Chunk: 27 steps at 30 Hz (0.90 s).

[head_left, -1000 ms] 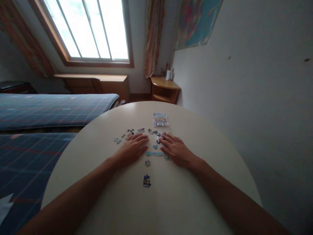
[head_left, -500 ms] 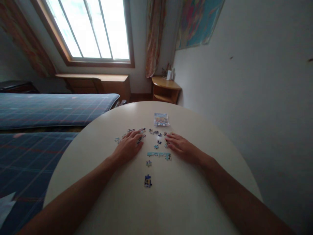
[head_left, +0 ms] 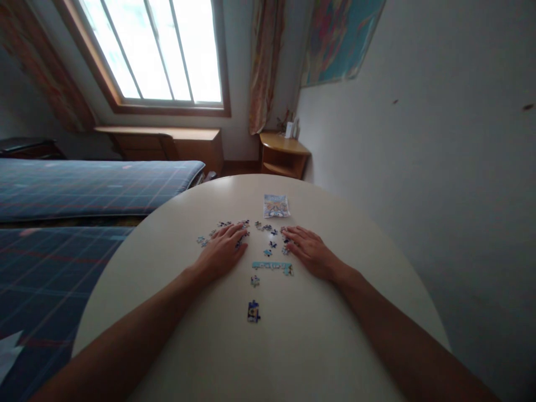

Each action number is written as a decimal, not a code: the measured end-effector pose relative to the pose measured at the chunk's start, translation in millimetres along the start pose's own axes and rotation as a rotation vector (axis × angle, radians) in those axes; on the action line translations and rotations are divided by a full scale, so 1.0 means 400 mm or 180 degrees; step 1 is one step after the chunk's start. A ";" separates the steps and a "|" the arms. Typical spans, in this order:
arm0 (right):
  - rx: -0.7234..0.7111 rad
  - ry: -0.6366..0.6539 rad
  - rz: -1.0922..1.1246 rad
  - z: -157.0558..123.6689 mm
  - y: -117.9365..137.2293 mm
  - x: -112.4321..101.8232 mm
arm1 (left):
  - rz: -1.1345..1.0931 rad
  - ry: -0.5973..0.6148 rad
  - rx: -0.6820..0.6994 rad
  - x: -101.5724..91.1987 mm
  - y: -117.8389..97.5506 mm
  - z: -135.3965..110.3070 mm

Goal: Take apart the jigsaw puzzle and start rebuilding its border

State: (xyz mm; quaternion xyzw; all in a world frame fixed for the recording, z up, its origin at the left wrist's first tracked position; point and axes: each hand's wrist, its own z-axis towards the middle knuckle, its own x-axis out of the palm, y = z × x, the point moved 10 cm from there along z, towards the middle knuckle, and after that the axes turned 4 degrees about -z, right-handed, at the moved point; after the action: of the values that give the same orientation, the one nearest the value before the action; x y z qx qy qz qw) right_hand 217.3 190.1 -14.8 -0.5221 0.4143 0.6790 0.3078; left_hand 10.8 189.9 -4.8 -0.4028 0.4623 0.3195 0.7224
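Note:
My left hand lies flat with fingers stretched out over loose jigsaw puzzle pieces, hiding some of them. On the other side, my right hand rests palm down, its fingertips at a few more puzzle pieces. Between the hands are several scattered pieces, among them a light blue one. A joined strip of light blue puzzle pieces runs crosswise nearer to me. Below its left end lies a single piece, and closer still a dark blue joined bit of puzzle.
A small printed picture sheet lies beyond the pieces on the round white table. Beds with blue plaid covers stand at the left. The white wall is at the right, a corner shelf behind.
My right hand has shifted very slightly to the left, with its fingers a little more spread. The left hand and the puzzle pieces look nearly the same.

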 end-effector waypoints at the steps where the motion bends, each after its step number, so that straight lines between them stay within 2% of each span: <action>1: 0.0002 0.0010 0.0006 0.000 -0.001 0.001 | -0.0009 -0.0023 -0.0011 -0.001 0.001 0.000; 11: 0.0067 0.0101 -0.0038 -0.004 -0.001 0.003 | 0.0160 -0.0082 -0.0156 0.001 0.012 -0.003; 17: -0.0049 -0.0316 -0.0050 0.002 0.033 -0.039 | 0.0129 -0.0088 -0.0131 -0.001 0.011 -0.002; 20: -0.0072 -0.0516 -0.0015 0.028 0.048 -0.058 | 0.0101 -0.0072 -0.0137 -0.003 0.010 -0.003; 27: -0.0259 -0.0504 -0.0227 0.140 0.081 -0.058 | 0.0104 -0.0048 -0.0114 0.002 0.012 -0.005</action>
State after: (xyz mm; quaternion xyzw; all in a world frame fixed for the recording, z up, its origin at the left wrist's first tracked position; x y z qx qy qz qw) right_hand 170.7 224.7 21.8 -0.4933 0.3419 0.7231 0.3420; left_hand 6.2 190.5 -7.4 -0.4057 0.4576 0.3426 0.7132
